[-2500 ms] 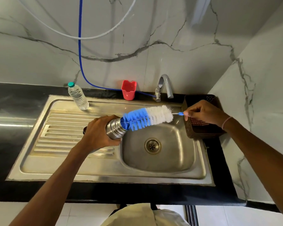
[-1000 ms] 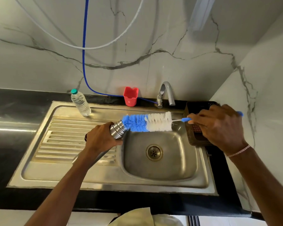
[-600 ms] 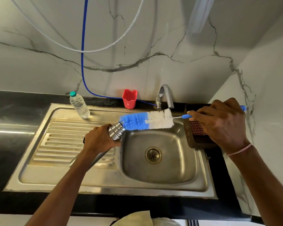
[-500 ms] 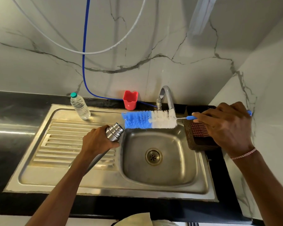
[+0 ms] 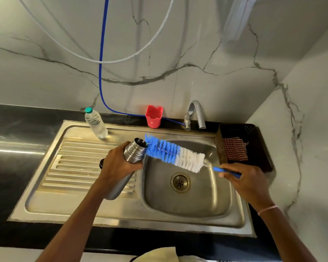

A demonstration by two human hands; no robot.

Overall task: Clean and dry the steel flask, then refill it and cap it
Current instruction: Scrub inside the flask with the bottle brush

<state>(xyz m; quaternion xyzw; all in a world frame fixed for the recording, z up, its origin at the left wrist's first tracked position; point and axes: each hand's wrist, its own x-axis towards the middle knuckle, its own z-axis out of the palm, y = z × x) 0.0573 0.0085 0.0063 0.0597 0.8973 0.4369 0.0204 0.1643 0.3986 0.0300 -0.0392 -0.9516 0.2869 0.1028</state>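
The steel flask [image 5: 133,153] is being held tilted above the left edge of the basin of the sink [image 5: 133,212], with its open mouth facing up and to the right. It is being gripped just below the ribbed neck by the left hand [image 5: 117,167], whose fingers are wrapped fully round it. The bottle brush [image 5: 175,154] is being pinched by its thin blue handle in the right hand [image 5: 242,178], and its blue tip is being kept right at the flask's mouth (whether it is inside cannot be told). The flask is being judged rigid, smooth, light if empty and slippery when wet, so a full wrap round the body is being favoured. The brush stem is being judged bendy.
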